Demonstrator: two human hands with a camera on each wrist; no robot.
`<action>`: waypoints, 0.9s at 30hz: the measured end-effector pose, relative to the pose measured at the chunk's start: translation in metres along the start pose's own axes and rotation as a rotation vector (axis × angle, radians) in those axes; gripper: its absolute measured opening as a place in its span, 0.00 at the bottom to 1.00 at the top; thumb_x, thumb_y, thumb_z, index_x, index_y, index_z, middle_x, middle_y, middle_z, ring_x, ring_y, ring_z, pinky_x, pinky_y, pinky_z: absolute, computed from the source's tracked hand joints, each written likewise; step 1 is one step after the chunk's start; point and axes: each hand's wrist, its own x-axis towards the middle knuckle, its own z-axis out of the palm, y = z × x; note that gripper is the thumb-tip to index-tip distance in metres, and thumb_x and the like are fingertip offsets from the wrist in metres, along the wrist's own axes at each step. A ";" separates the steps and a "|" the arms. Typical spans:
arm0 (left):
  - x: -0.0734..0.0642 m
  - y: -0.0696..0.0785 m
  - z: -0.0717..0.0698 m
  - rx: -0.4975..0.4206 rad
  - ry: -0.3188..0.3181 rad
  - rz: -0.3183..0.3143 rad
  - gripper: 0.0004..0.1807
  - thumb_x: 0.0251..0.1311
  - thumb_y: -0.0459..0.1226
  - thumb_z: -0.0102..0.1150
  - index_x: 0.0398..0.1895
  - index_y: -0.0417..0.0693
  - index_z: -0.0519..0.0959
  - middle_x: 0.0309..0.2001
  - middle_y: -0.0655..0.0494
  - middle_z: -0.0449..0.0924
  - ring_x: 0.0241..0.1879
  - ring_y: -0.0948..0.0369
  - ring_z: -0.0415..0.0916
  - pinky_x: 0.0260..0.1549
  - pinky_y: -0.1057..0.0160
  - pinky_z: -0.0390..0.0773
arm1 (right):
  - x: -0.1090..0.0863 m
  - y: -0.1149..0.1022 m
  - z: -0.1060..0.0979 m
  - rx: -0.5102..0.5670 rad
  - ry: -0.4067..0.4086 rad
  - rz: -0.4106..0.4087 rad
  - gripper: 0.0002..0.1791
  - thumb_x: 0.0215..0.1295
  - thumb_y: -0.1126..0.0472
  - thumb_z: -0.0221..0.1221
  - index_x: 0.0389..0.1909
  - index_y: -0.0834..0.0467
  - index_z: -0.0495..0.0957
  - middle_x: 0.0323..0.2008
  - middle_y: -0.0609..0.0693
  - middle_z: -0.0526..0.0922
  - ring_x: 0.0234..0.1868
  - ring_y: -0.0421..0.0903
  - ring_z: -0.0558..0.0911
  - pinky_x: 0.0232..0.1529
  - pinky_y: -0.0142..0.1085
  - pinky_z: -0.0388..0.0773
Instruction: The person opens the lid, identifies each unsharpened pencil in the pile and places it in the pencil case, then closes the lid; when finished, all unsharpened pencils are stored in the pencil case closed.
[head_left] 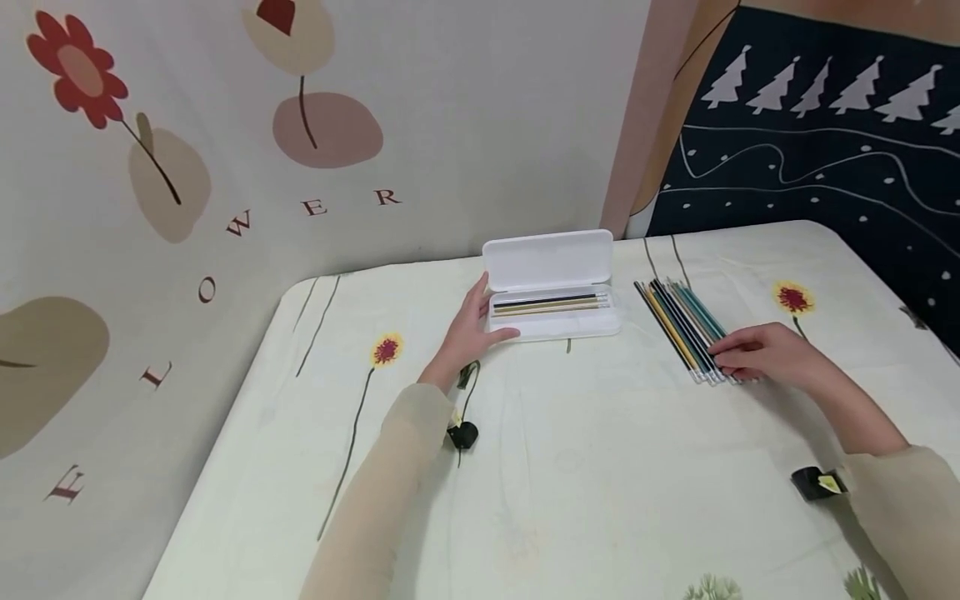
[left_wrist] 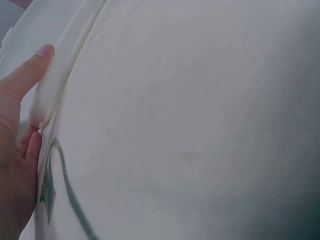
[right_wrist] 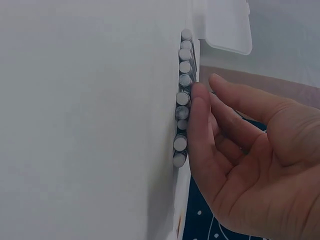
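A white pencil case (head_left: pixel 555 331) lies on the table with its lid (head_left: pixel 549 261) raised at the back. Inside are several pencils (head_left: pixel 551 305), dark and gold, lying side by side. My left hand (head_left: pixel 468 329) holds the case at its left end, thumb at the front edge and fingers along the side. To the right of the case, a flat row of several pencils (head_left: pixel 678 329) in black, yellow and teal lies slanted. The fingers of my right hand (right_wrist: pixel 250 145) touch the row near its ferrule ends; in the right wrist view the thumb stands apart from the pencils.
A white cloth with printed flowers (head_left: pixel 387 349) covers the table (head_left: pixel 570 483). Behind it hangs a pale curtain (head_left: pixel 480 100) with printed letters, and at the back right a dark cloth (head_left: pixel 810 158) with white trees. Small black devices sit at both wrists.
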 end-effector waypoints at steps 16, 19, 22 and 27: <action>0.001 0.002 -0.001 0.004 -0.002 -0.004 0.62 0.54 0.49 0.73 0.81 0.66 0.37 0.80 0.55 0.48 0.76 0.55 0.59 0.76 0.55 0.60 | 0.007 -0.008 -0.001 -0.113 -0.012 0.016 0.17 0.66 0.57 0.64 0.46 0.68 0.82 0.27 0.45 0.82 0.26 0.40 0.78 0.27 0.31 0.78; 0.001 0.003 -0.001 -0.004 -0.003 -0.002 0.62 0.54 0.49 0.73 0.81 0.66 0.37 0.80 0.55 0.48 0.76 0.55 0.59 0.76 0.55 0.60 | 0.008 -0.008 -0.001 -0.136 -0.008 0.027 0.16 0.65 0.54 0.65 0.41 0.65 0.83 0.24 0.45 0.81 0.26 0.41 0.77 0.26 0.32 0.76; 0.000 0.002 -0.001 -0.002 -0.003 0.001 0.61 0.55 0.49 0.73 0.81 0.65 0.37 0.80 0.54 0.49 0.76 0.54 0.59 0.76 0.55 0.60 | 0.010 -0.009 0.001 -0.154 -0.003 0.040 0.16 0.63 0.52 0.66 0.37 0.63 0.83 0.21 0.45 0.79 0.25 0.42 0.76 0.24 0.33 0.73; -0.001 0.002 -0.001 -0.011 -0.007 -0.001 0.61 0.55 0.48 0.73 0.81 0.65 0.37 0.80 0.54 0.49 0.76 0.53 0.59 0.76 0.54 0.59 | 0.012 -0.009 0.001 -0.164 0.001 0.041 0.15 0.62 0.52 0.67 0.34 0.62 0.83 0.20 0.45 0.79 0.24 0.43 0.76 0.24 0.33 0.72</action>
